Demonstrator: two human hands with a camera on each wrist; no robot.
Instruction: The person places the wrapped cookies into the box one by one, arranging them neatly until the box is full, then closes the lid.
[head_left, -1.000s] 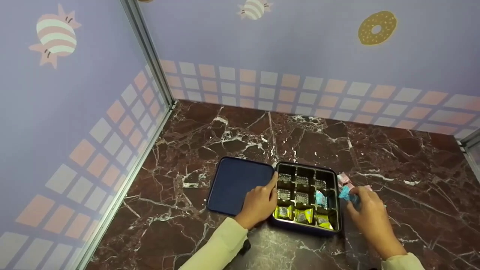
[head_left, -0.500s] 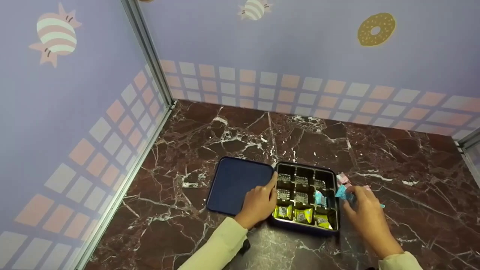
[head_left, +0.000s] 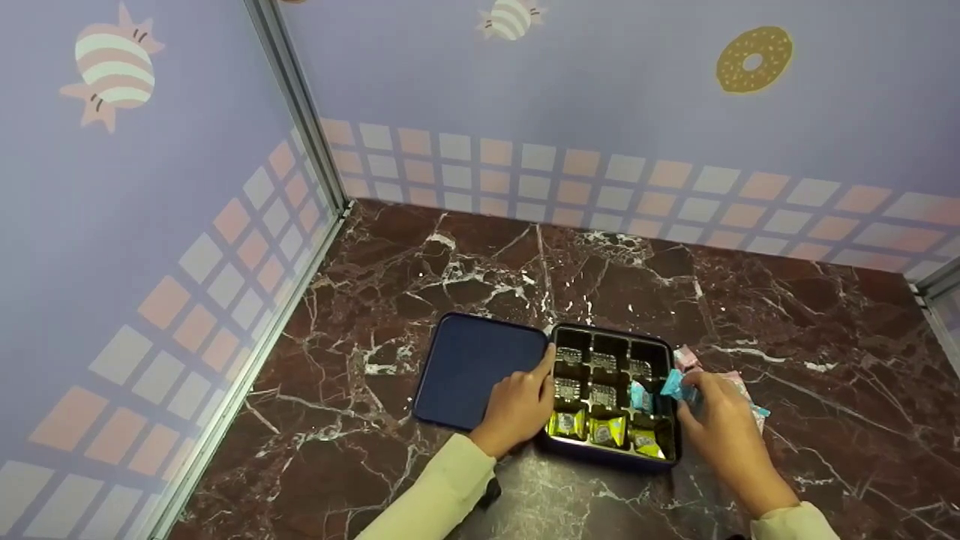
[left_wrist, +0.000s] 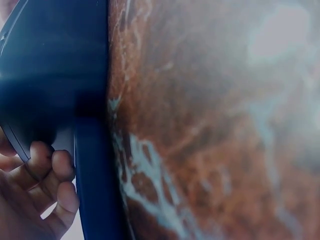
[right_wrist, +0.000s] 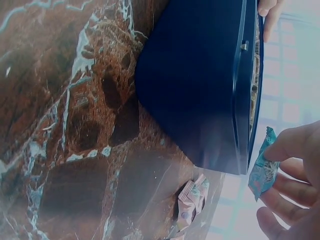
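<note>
A dark blue box [head_left: 609, 457] with a gold divided tray stands on the marble surface. Yellow-wrapped candies [head_left: 607, 431] fill its front row, and one blue-wrapped candy [head_left: 641, 397] lies in the right compartment of the middle row. My right hand [head_left: 721, 420] pinches another blue-wrapped candy [right_wrist: 263, 172] between thumb and fingers, just beside the box's right rim. At the box's left side my left hand [head_left: 517, 405] rests with its index finger straight along the edge. In the left wrist view its other fingertips [left_wrist: 64, 162] lie loosely bent close to the blue wall.
The blue lid [head_left: 476, 367] lies flat left of the box, partly under the left hand. Right of the box are pink-wrapped candies [head_left: 685, 358], some behind the right hand. Patterned lilac panels [head_left: 600, 97] enclose the marble surface [head_left: 480, 262] at the back and left.
My right hand has moved left, bringing the pinched blue-wrapped candy to the box's right rim. More pink wrappers show behind it. The left hand has stayed in place.
</note>
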